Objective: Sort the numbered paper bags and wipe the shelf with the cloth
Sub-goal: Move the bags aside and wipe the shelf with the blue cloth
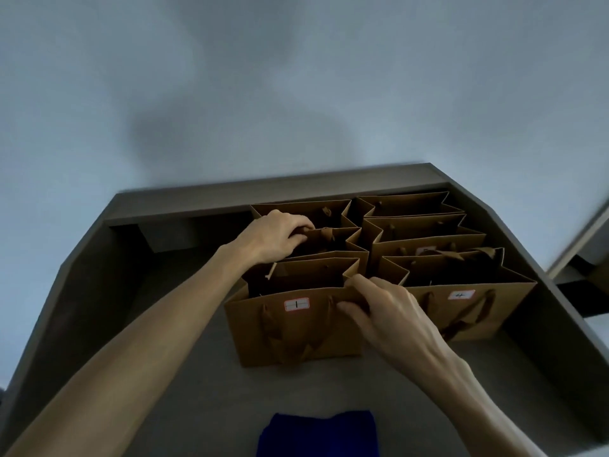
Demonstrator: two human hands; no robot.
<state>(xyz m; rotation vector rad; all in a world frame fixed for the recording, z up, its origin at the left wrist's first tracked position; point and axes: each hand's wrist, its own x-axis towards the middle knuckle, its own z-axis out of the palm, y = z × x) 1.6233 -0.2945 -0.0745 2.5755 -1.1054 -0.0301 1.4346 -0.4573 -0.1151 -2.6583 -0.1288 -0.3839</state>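
**Bags squared up in two rows**

The bag marked 1 [296,324] has its rim pinched by the right hand [389,311], likely steadying it, while the left hand [276,235] grips the bag behind [333,240]. The blue cloth [318,433] waits nearer than both hands.

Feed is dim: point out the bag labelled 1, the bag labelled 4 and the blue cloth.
bag labelled 1 [296,328], head view, front panel below its label.
bag labelled 4 [461,311], head view, front panel under its label.
blue cloth [318,435], head view, its middle.
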